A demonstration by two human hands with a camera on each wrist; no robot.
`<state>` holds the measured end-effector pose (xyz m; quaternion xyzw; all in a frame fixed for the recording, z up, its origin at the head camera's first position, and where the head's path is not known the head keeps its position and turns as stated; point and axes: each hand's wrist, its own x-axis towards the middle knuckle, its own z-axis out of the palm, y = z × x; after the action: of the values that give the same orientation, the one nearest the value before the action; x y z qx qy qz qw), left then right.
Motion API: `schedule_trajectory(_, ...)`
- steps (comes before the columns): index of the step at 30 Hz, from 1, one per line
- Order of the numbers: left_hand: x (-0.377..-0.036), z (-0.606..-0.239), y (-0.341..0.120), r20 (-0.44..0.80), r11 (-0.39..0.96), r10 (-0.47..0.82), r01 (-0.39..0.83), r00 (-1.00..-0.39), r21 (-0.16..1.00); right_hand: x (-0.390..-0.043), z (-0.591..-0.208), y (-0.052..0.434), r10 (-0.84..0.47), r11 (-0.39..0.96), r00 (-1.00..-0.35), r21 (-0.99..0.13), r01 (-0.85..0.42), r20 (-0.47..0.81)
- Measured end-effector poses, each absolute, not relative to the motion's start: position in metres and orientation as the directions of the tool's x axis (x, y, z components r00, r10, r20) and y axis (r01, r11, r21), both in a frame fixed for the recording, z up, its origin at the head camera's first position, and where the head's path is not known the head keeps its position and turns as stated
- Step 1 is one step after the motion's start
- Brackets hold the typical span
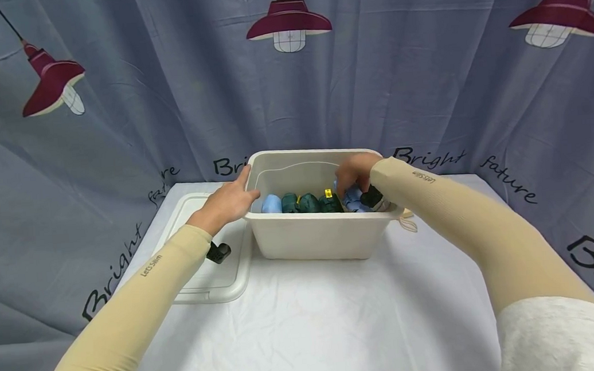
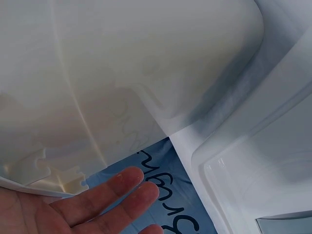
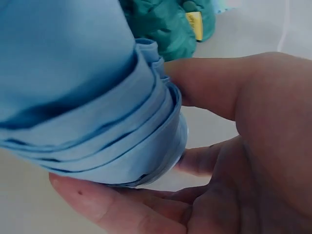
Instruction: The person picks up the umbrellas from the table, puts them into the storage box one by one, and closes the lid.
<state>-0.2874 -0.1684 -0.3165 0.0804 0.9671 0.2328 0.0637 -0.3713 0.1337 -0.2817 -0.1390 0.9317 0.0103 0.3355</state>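
A cream plastic bin (image 1: 311, 242) stands on the white-covered table and holds several rolled cloths, light blue (image 1: 271, 203) and dark green (image 1: 308, 203). My right hand (image 1: 354, 173) is inside the bin at its right end and grips a rolled light-blue cloth (image 3: 87, 92), fingers and thumb curled round it; a green roll with a yellow tag (image 3: 193, 23) lies behind. My left hand (image 1: 231, 200) rests with straight fingers against the bin's left wall (image 2: 122, 73), fingertips (image 2: 127, 179) near its rim.
The bin's clear lid (image 1: 215, 271) lies flat on the table left of the bin, under my left forearm. A grey-blue curtain with lamp prints hangs close behind the table. The table's front half is bare white cloth (image 1: 327, 321).
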Motion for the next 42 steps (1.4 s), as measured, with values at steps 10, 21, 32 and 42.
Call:
schedule_trajectory(10, -0.286, -0.315, -0.167, -0.074, 0.882, 0.182, 0.129, -0.981, 0.453, -0.372, -0.291, 0.137, -0.242, 0.946, -0.769, 0.031, -0.321, -0.591)
schedule_trajectory(21, -0.286, -0.314, -0.167, -0.077, 0.886, 0.185, 0.133, -0.980, 0.444, -0.373, -0.294, 0.144, -0.257, 0.959, -0.777, -0.054, -0.277, -0.575)
schedule_trajectory(32, -0.287, -0.316, -0.167, -0.077, 0.885, 0.191, 0.138, -0.979, 0.445, -0.365, -0.287, 0.142, -0.269, 0.961, -0.756, -0.107, -0.256, -0.596)
schedule_trajectory(42, -0.287, -0.315, -0.167, -0.079, 0.889, 0.185, 0.132, -0.980, 0.439, -0.363, -0.275, 0.143, -0.350, 0.937, -0.726, -0.209, -0.282, -0.592)
